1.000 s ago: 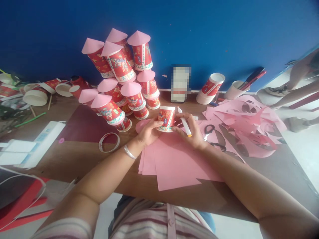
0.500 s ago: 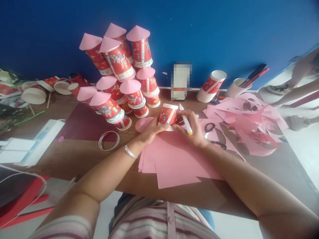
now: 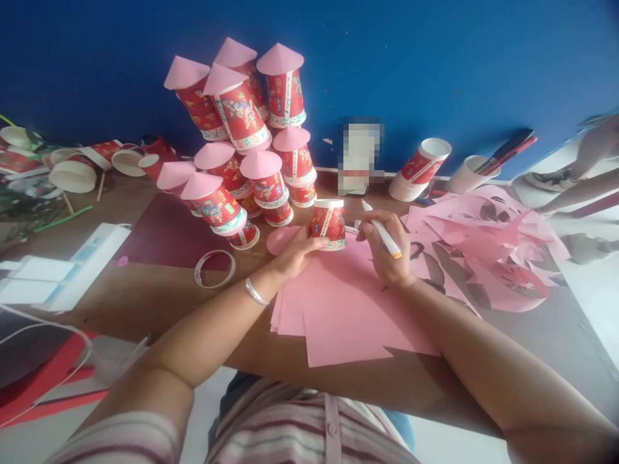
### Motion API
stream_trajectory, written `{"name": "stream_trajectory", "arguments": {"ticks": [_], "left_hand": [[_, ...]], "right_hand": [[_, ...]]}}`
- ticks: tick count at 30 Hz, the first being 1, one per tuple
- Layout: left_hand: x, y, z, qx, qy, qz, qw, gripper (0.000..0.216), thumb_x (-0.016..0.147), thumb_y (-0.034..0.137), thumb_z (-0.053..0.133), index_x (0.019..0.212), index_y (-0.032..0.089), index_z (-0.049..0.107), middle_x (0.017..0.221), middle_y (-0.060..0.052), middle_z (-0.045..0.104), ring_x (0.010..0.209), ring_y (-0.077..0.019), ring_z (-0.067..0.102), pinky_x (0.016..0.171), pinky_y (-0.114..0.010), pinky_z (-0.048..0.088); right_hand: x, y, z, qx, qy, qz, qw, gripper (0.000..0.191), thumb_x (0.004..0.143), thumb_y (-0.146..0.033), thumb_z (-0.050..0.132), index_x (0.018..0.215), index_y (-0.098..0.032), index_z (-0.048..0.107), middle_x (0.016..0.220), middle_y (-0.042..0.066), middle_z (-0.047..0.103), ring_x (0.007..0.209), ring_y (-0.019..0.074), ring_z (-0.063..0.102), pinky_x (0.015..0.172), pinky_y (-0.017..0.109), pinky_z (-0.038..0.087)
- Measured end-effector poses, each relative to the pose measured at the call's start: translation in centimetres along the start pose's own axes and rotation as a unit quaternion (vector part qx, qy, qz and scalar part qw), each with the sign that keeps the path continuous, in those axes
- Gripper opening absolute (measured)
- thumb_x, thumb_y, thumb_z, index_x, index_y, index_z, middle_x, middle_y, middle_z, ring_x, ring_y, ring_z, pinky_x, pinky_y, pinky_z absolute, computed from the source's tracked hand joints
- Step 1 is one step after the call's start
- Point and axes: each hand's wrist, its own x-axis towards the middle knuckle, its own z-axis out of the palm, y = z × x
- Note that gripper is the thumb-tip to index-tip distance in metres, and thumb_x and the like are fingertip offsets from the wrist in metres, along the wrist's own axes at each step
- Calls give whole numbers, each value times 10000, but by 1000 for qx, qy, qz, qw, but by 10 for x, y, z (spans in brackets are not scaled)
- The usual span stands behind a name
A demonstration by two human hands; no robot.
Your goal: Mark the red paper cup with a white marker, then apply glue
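Note:
My left hand (image 3: pixel 296 252) grips a red printed paper cup (image 3: pixel 329 223) that stands upside down on a stack of pink paper sheets (image 3: pixel 348 309). My right hand (image 3: pixel 387 254) is closed round a white marker with an orange end (image 3: pixel 382 229), its tip pointing toward the cup's base. A pink paper disc (image 3: pixel 279 240) lies just left of the cup, partly under my left hand. Scissors (image 3: pixel 422 258) lie half hidden behind my right hand.
A pile of red cups with pink cone tops (image 3: pixel 242 142) stands against the blue wall. A tape roll (image 3: pixel 214 269), a white power strip (image 3: pixel 72 264), a tilted cup (image 3: pixel 420 169), a pen cup (image 3: pixel 467 174) and cut pink scraps (image 3: pixel 488 245) surround the sheets. Another person's limbs (image 3: pixel 580 187) are at right.
My right hand has come off the cup and shifted right with the marker. My left hand keeps hold of the cup, which now stands more upright.

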Motion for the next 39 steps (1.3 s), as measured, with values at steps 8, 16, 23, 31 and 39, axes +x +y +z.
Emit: {"name": "stream_trajectory", "arguments": {"ticks": [8, 16, 23, 31, 39], "left_hand": [[-3, 5, 6, 28, 38, 8, 999, 216, 816, 341, 822, 951, 231, 693, 956, -3, 724, 1028, -242, 686, 1053, -491, 531], [-3, 3, 4, 67, 76, -14, 995, 226, 786, 274, 838, 903, 174, 671, 941, -31, 686, 954, -217, 633, 929, -405, 509], [-1, 0, 3, 50, 58, -17, 997, 310, 788, 316, 852, 996, 181, 666, 942, -20, 681, 937, -189, 633, 911, -380, 502], [1, -3, 0, 42, 75, -30, 996, 398, 762, 306, 883, 1049, 191, 633, 963, -9, 689, 956, -176, 641, 893, -359, 503], [3, -7, -1, 25, 61, -21, 998, 356, 791, 289, 861, 1045, 188, 633, 971, -28, 689, 973, -208, 646, 918, -397, 486]], "right_hand": [[-7, -28, -6, -98, -45, -225, 968, 251, 1030, -279, 592, 1240, -372, 695, 992, 41, 727, 860, 239, 704, 762, 438, 613], [-16, -17, 2, -111, -87, -296, 945, 289, 962, -202, 640, 1228, -309, 608, 939, 39, 750, 808, 242, 750, 689, 407, 641], [-17, -17, 2, -130, -68, -265, 953, 167, 988, -234, 617, 1139, -299, 589, 907, 37, 759, 793, 235, 765, 669, 395, 646], [-15, -16, 3, -105, -56, -274, 954, 145, 991, -227, 648, 1118, -292, 622, 921, 37, 761, 794, 218, 768, 635, 379, 652], [-13, -16, 3, -133, -63, -302, 942, 227, 987, -188, 627, 1190, -279, 586, 931, 47, 751, 790, 213, 760, 622, 361, 639]]}}
